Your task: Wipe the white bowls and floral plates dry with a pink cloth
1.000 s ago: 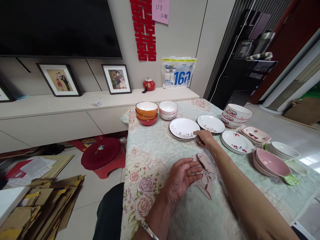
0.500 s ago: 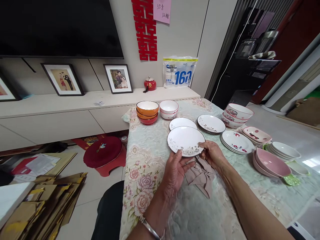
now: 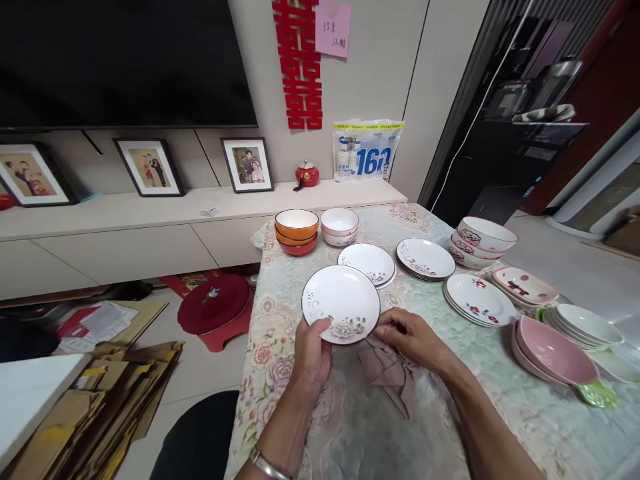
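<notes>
My left hand (image 3: 314, 350) grips a white plate (image 3: 341, 300) with a dark rim and a floral print, its thumb over the near edge. The plate is raised and tilted towards me. Just right of it, my right hand (image 3: 407, 337) is closed, fingers curled on the upper part of a greyish-brown cloth (image 3: 393, 377); the fingertips are partly hidden. Behind the held plate lie similar plates (image 3: 367, 259), partly covered by it. Another stack of matching plates (image 3: 425, 257) stands to the right.
Orange and red bowls (image 3: 297, 227) and pink-rimmed bowls (image 3: 340, 223) stand at the back. On the right are patterned bowls (image 3: 483, 240), flowered plates (image 3: 480, 300), pink dishes (image 3: 555, 350) and small white bowls (image 3: 587, 323). A red stool (image 3: 215, 310) and flattened cardboard (image 3: 115, 393) are left of the table.
The held plate has moved left and nearer to me with my left hand. My right hand has come off its rim and now sits apart beside it, with the cloth shifted slightly left.
</notes>
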`<state>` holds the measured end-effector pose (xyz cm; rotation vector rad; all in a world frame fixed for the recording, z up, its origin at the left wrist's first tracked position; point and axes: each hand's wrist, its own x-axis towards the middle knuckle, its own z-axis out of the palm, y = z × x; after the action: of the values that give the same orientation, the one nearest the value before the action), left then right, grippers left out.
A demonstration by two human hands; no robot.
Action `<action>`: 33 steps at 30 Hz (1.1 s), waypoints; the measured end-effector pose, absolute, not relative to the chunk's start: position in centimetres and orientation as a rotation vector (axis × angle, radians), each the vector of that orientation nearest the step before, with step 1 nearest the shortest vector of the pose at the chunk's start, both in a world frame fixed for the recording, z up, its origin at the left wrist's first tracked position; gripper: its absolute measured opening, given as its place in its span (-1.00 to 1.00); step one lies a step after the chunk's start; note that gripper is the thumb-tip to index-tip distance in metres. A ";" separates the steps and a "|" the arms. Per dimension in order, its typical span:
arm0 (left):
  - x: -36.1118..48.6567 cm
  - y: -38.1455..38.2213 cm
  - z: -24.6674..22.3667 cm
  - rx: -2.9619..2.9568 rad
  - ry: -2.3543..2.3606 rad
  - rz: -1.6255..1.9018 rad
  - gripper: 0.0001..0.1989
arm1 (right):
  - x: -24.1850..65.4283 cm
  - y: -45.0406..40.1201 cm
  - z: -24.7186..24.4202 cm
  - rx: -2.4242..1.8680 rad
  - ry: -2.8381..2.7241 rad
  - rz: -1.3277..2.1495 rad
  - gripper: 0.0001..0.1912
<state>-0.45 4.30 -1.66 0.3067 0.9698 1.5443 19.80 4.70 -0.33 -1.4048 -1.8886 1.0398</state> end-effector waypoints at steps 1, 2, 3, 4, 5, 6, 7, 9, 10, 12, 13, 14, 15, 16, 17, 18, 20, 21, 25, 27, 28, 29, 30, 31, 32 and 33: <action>-0.8 4.4 -1.6 0.313 1.002 1.559 -0.39 | 19.8 4.4 -0.1 -1.414 -2.017 0.974 -0.73; -1.2 4.4 -1.6 0.306 1.039 1.560 -0.43 | 19.8 4.0 0.1 -1.432 -2.127 0.905 -0.69; -1.6 4.3 -1.6 0.295 1.075 1.548 -0.45 | 19.9 3.8 0.1 -1.462 -2.214 0.842 -0.60; -2.0 4.1 -1.6 0.294 1.101 1.537 -0.47 | 20.0 3.6 0.1 -1.498 -2.276 0.793 -0.48; -2.3 4.0 -1.6 0.301 1.121 1.523 -0.48 | 20.2 3.5 0.0 -1.532 -2.313 0.763 -0.41; -2.6 3.7 -1.6 0.313 1.135 1.508 -0.48 | 20.4 3.5 -0.2 -1.555 -2.326 0.747 -0.39; -2.7 3.5 -1.6 0.328 1.148 1.494 -0.48 | 20.7 3.6 -0.5 -1.568 -2.322 0.738 -0.42; -2.8 3.0 -1.7 0.358 1.168 1.465 -0.47 | 21.5 4.0 -1.0 -1.575 -2.263 0.740 -0.57; -2.8 2.8 -1.7 0.364 1.179 1.447 -0.47 | 21.8 4.3 -1.2 -1.590 -2.233 0.732 -0.64; -2.5 2.5 -1.7 0.366 1.180 1.403 -0.46 | 22.5 4.8 -1.7 -1.589 -2.153 0.710 -0.70; -2.4 2.4 -1.8 0.354 1.181 1.371 -0.47 | 22.8 5.1 -1.9 -1.597 -2.088 0.668 -0.69; -2.3 2.3 -1.8 0.346 1.179 1.341 -0.48 | 23.0 5.3 -2.2 -1.605 -2.015 0.615 -0.67; -2.2 2.2 -1.8 0.349 1.169 1.313 -0.49 | 23.1 5.6 -2.5 -1.615 -1.935 0.555 -0.64; -2.1 2.2 -1.9 0.360 1.148 1.283 -0.51 | 23.3 5.8 -2.8 -1.627 -1.864 0.498 -0.61; -2.1 2.2 -2.0 0.380 1.138 1.251 -0.54 | 23.4 6.0 -3.2 -1.639 -1.805 0.452 -0.59; -2.0 2.1 -2.1 0.399 1.142 1.224 -0.56 | 23.4 6.2 -3.5 -1.651 -1.760 0.419 -0.59; -1.9 2.2 -2.3 0.435 1.153 1.181 -0.59 | 23.4 6.6 -4.1 -1.666 -1.708 0.382 -0.60; -1.8 2.3 -2.4 0.442 1.162 1.167 -0.59 | 23.3 6.7 -4.3 -1.662 -1.700 0.367 -0.62; -1.2 2.6 -2.5 0.411 1.165 1.137 -0.56 | 22.8 6.8 -4.9 -1.667 -1.673 0.265 -0.66; -1.0 2.8 -2.4 0.393 1.163 1.138 -0.53 | 22.6 6.8 -5.0 -1.702 -1.630 0.203 -0.63; -0.9 2.8 -2.4 0.387 1.160 1.143 -0.53 | 22.5 6.8 -5.2 -1.711 -1.616 0.189 -0.63; -0.9 2.9 -2.4 0.381 1.158 1.150 -0.52 | 22.4 6.8 -5.3 -1.702 -1.619 0.195 -0.64; -0.8 2.9 -2.4 0.377 1.153 1.159 -0.52 | 22.3 6.8 -5.4 -1.681 -1.636 0.219 -0.67; -0.9 3.0 -2.5 0.369 1.147 1.166 -0.53 | 22.2 6.8 -5.5 -1.652 -1.661 0.256 -0.69; -0.9 3.0 -2.6 0.361 1.138 1.172 -0.52 | 22.2 6.8 -5.5 -1.620 -1.686 0.297 -0.72; -1.0 3.0 -2.7 0.354 1.123 1.175 -0.52 | 22.2 6.8 -5.5 -1.592 -1.706 0.335 -0.74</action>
<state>-0.95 3.03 -2.71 0.3543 1.1226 1.1752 22.20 6.79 -5.47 -1.5916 -1.7063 0.3346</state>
